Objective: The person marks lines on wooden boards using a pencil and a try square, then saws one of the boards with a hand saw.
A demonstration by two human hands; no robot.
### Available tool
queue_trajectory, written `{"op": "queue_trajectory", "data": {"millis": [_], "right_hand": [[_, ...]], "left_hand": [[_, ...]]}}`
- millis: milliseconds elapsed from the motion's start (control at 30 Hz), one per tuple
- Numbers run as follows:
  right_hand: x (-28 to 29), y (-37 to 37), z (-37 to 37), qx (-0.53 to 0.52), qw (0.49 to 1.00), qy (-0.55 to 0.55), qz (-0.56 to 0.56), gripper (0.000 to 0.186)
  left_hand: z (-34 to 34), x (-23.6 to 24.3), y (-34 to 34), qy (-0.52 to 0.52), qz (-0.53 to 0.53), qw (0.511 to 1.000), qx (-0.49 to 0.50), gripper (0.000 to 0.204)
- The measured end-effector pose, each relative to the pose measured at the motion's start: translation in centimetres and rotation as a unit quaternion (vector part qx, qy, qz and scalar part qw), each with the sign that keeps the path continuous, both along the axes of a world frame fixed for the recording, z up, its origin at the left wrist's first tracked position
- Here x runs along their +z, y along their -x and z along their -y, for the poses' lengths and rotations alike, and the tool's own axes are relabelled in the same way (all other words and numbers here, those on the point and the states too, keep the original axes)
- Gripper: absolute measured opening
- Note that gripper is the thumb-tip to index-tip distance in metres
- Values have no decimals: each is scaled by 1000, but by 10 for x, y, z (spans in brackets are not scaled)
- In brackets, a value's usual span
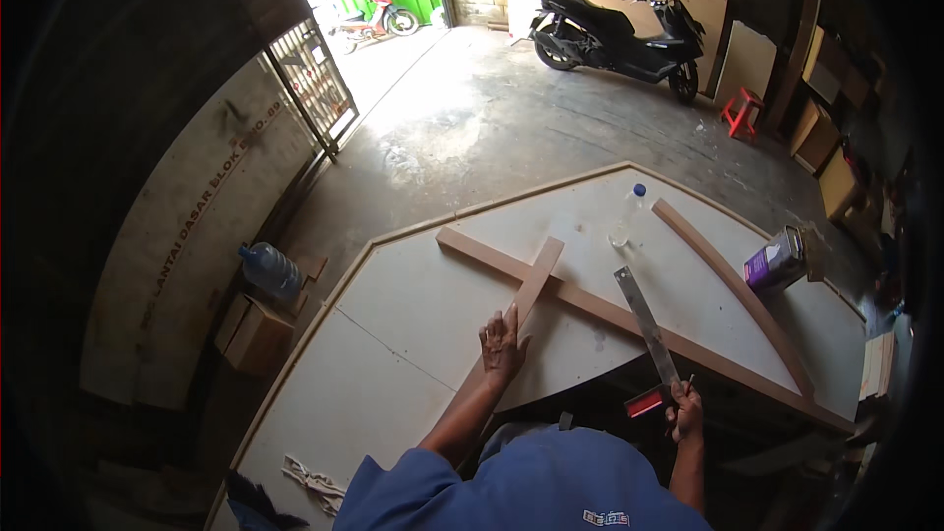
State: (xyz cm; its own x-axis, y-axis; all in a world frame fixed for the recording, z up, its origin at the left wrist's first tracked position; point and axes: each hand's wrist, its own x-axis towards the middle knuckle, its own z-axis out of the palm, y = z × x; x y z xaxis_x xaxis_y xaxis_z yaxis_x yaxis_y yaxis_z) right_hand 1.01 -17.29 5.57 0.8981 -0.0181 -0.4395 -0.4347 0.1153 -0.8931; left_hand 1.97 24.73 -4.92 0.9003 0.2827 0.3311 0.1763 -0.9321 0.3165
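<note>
The person's right hand [685, 411] is closed around the lower end of a flat silver metal square with a red handle [641, 313], a thin dark stick jutting up beside the fingers; the blade points forward above a pale, wood-rimmed tabletop [413, 310]. The left hand [502, 344] lies on a short, straight reddish-brown wooden bar [539, 280], thumb spread to the side; whether the fingers curl around it cannot be told. That bar crosses over a long, straight brown wooden bar [619, 315], which slants across the tabletop toward the lower right. Farther right lies another brown wooden bar [733, 285], with a clear plastic bottle with a blue cap [621, 226] near its far end and a purple-and-silver metal can [777, 261] beside it. Beyond the tabletop, a black motor scooter [619, 39] and a red plastic stool [742, 113] stand on the grey floor [423, 152].
</note>
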Motion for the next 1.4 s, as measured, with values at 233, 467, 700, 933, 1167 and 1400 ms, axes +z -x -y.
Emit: {"op": "queue_trajectory", "data": {"millis": [233,467,700,933,1167,1400], "right_hand": [[-30,-45,19,-93,994,-54,-20,24],[-66,-127,39,-166,981,-94,-31,28],[-89,-212,56,-136,987,-41,-73,23],[-205,-308,128,3,990,107,-88,55],[-200,-356,166,-29,962,270,-23,15],[-184,-219,101,36,865,475,160,13]], "left_hand": [[-32,-3,120,-5,-78,986,149,94],[-51,-3,305,-34,24,888,458,84],[27,-21,476,60,-4,627,777,76],[129,-55,553,367,272,435,776,60],[130,-39,583,406,345,289,796,51],[48,-22,652,379,389,324,774,58]]}}
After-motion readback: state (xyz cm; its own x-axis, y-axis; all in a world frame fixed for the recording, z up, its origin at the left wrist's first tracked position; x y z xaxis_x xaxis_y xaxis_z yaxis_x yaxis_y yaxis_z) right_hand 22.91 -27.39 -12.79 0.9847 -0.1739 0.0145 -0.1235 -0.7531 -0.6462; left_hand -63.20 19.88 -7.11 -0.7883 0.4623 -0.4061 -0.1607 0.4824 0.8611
